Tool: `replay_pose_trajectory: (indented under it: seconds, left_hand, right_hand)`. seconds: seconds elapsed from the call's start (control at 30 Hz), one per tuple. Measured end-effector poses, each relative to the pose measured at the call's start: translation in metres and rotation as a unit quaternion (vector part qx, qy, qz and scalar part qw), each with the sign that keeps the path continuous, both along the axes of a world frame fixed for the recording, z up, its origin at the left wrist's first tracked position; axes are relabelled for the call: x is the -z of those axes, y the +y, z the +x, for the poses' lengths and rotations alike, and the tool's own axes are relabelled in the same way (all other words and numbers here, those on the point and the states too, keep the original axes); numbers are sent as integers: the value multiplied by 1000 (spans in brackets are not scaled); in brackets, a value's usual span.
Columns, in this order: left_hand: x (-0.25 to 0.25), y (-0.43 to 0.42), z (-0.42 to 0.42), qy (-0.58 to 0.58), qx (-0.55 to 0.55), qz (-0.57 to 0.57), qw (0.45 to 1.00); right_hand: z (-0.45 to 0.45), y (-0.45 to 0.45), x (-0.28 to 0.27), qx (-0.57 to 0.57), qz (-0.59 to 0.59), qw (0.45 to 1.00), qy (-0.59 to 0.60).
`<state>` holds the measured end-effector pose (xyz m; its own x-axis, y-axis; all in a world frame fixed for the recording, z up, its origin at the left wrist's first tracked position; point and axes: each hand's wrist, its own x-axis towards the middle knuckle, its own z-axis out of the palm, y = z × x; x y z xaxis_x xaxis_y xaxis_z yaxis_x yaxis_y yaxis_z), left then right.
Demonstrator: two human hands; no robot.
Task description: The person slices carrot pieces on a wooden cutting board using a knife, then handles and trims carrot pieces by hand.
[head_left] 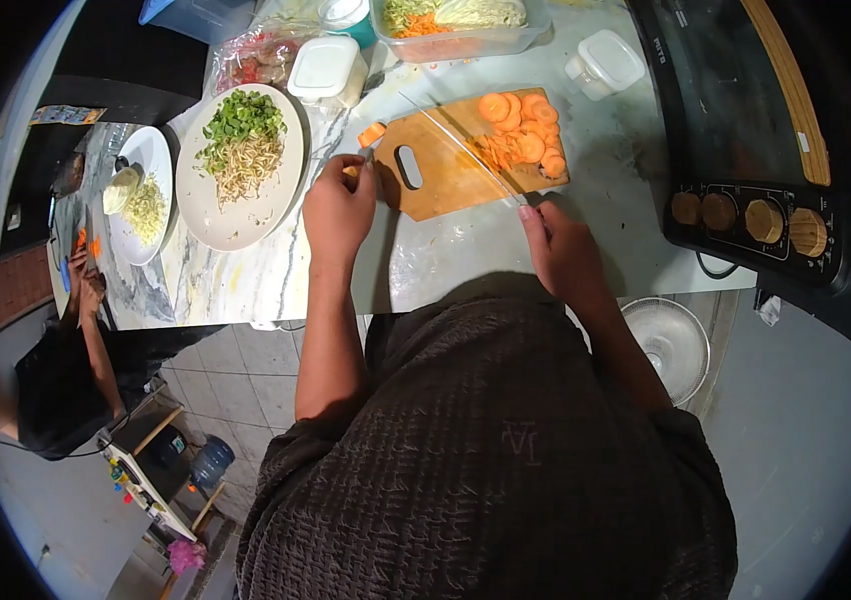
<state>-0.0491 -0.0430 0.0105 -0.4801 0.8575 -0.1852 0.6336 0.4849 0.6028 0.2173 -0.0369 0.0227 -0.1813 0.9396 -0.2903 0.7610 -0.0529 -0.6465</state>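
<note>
While left fingers (pixel 343 161) pinch carrot (pixel 351 171), right fingers (pixel 533 226) clasp the knife (pixel 463 148).

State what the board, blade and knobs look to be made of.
Board: probably wood or composite, matte, from its brown face with little gloss.
Blade: likely steel, smooth, judging by its bright sheen.
Knobs: wood or wood-look plastic; brown faces show grain-like streaks.

There is one cutting board (pixel 445 190), with one knife (pixel 460 147) above it. The wearer's two hands (pixel 557 245) flank it. Left of it are two plates (pixel 200 205); farther back, two square-lidded containers (pixel 328 70); right of it, four knobs (pixel 763 220).
</note>
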Motion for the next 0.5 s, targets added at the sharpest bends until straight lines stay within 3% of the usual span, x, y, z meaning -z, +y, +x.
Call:
replay_pose_trajectory:
  seconds: [0.17,0.37,0.5]
  left_hand:
    - [11,23,-7,118,0,20,993]
    - [10,36,-13,114,58,-14,992]
    - [0,34,-6,102,41,19,994]
  right_hand:
    - [0,-1,7,-1,-43,998,46]
    - [-5,-10,6,-14,13,999,-46]
    - [-2,-5,2,-4,68,996,-62]
